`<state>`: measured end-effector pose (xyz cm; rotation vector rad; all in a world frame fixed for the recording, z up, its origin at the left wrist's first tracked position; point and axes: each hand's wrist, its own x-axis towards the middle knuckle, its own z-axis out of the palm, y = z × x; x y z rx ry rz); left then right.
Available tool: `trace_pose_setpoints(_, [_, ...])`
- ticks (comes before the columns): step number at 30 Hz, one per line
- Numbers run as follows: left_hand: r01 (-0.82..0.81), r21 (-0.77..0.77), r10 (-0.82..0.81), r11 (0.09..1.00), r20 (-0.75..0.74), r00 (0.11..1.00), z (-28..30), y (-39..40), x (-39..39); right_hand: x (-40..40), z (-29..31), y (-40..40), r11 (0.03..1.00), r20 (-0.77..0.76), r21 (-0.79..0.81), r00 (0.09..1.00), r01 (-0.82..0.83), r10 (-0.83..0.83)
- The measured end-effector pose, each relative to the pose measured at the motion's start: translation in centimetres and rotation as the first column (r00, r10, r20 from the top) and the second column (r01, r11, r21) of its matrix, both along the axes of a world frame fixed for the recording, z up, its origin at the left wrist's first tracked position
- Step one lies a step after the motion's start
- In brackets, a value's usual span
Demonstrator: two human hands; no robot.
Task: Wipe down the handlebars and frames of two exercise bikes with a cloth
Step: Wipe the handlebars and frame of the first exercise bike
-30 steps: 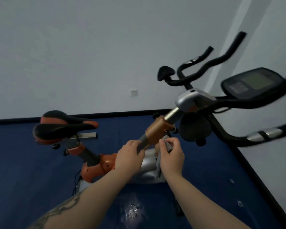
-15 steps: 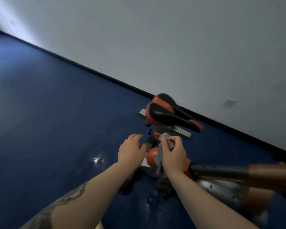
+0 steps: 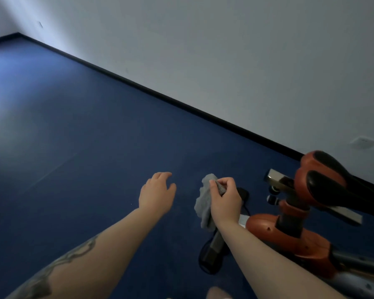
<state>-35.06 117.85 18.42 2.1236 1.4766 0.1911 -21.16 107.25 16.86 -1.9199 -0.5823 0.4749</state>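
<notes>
Both hands off the bike: my right hand [image 3: 225, 201] pinches the grey cloth [image 3: 204, 203], ready beside the orange frame [image 3: 289, 234]; left hand [image 3: 157, 194] hovers spread, empty.

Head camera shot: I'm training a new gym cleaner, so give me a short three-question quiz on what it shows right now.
1. True or false: the left hand holds the cloth.
2. Which colour is the floor? A) blue B) green C) red
3. Fill in: the black and orange ____ of the exercise bike sits at the right of the picture.

Key:
1. False: the right hand pinches the cloth; the left is empty, fingers relaxed.
2. A
3. saddle
</notes>
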Motion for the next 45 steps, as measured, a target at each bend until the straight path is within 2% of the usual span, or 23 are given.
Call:
trace_pose_setpoints(11, [0.164,-0.064,-0.164,0.984,0.009,0.986,-1.7,13.7,8.4,5.9,-2.7,13.8,0.990,0.014,-0.079,0.993,0.117,-0.116])
trace_pose_setpoints(15, [0.271,-0.072,-0.274,0.960,-0.048,0.960,-1.6,20.9,15.3,11.4,-3.5,19.7,0.990,0.015,-0.099,0.995,0.097,-0.096])
trace_pose_setpoints(19, [0.347,-0.093,-0.355,0.933,-0.085,0.931,-1.1,27.0,22.9,18.0,-3.1,24.6,0.979,0.080,-0.137,0.987,0.151,-0.141])
trace_pose_setpoints(22, [0.403,-0.108,-0.409,0.909,-0.039,0.912,-0.9,30.3,28.5,22.6,-2.6,27.9,0.965,0.077,-0.142,0.974,0.221,-0.212])
trace_pose_setpoints(29, [0.607,-0.116,-0.614,0.786,-0.037,0.788,-1.5,37.8,41.3,32.9,-2.5,33.6,0.889,0.118,-0.154,0.902,0.430,-0.416])
trace_pose_setpoints(32, [0.721,-0.099,-0.727,0.686,-0.053,0.685,-1.2,41.6,47.5,37.5,-2.1,35.5,0.795,0.084,-0.146,0.808,0.589,-0.583])
trace_pose_setpoints(37, [0.874,-0.065,-0.877,0.481,-0.058,0.478,-0.3,44.2,58.5,43.1,-0.9,36.0,0.564,0.037,-0.120,0.571,0.817,-0.820])
trace_pose_setpoints(40, [0.934,-0.052,-0.935,0.355,-0.014,0.354,-0.1,41.6,63.8,45.0,-0.2,34.1,0.412,0.013,-0.114,0.417,0.904,-0.909])
trace_pose_setpoints(45, [0.994,-0.085,-0.991,0.071,0.108,0.080,-0.2,33.5,68.5,46.5,0.1,28.1,0.133,0.042,-0.133,0.140,0.982,-0.989])
